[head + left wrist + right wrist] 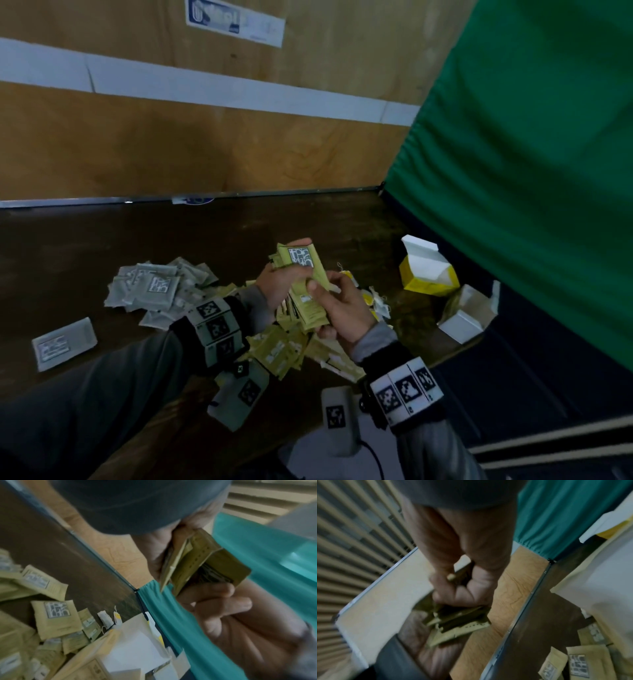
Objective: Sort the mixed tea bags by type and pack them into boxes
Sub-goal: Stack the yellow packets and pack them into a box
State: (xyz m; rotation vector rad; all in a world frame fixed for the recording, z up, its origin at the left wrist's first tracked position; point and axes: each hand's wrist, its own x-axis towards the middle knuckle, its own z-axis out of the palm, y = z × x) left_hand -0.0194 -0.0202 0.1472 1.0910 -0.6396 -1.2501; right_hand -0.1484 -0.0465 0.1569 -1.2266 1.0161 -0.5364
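Observation:
Both hands are raised above the dark table (102,236) and grip one stack of yellow-green tea sachets (303,287) between them. My left hand (284,281) wraps the stack's upper part from the left. My right hand (330,294) pinches its lower part from the right. The left wrist view shows the left hand (154,553) round the stack (193,563), with the right hand's fingers (223,608) curled under it. The right wrist view shows the right hand (465,582) clamping the stack (458,623) from above.
More yellow-green sachets (281,349) lie under the hands. A heap of grey-white sachets (154,287) is at the left, with one apart (63,342). An open yellow box (428,274) and an open white box (469,315) stand at the right by a green cloth (531,171).

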